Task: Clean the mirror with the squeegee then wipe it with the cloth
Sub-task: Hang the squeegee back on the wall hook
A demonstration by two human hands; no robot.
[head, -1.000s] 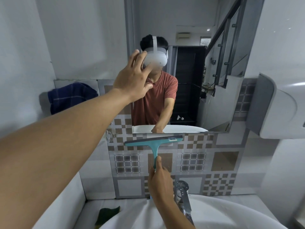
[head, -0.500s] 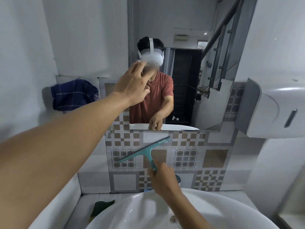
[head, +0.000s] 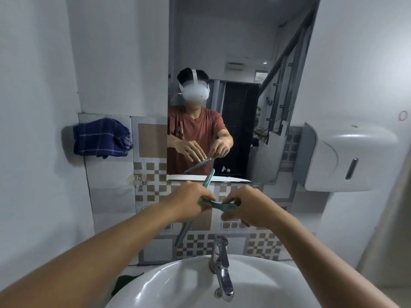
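Squeegee (head: 208, 197): teal, T-shaped, held in the air between sink (head: 178, 283) and mirror (head: 240, 52), below the glass edge and in front of the patterned tile. Blade bar runs steeply from upper right to lower left; handle points right.

Hands: left hand (head: 189, 202) is closed around the neck where handle meets blade bar. Right hand (head: 246, 207) pinches the handle's far end with fingers curled. Both grip the tool; neither is free. I read this as a regrip or a hand-to-hand pass, but I cannot tell which.

Handling judgement: looks like light moulded plastic with a stiff frame, and probably a soft rubber lip along the bar. Best hold is mid-handle with one hand, wrist free to keep the lip flat on the glass. Holding at the neck gives poor leverage. Wet plastic may slip, so I would want a firm wrap.

Cloth (head: 101, 138): dark blue check, hanging on the left wall, well apart from both hands, for the wiping step.

Tap (head: 221, 263) stands directly below the hands; a dropped tool would land in the basin.
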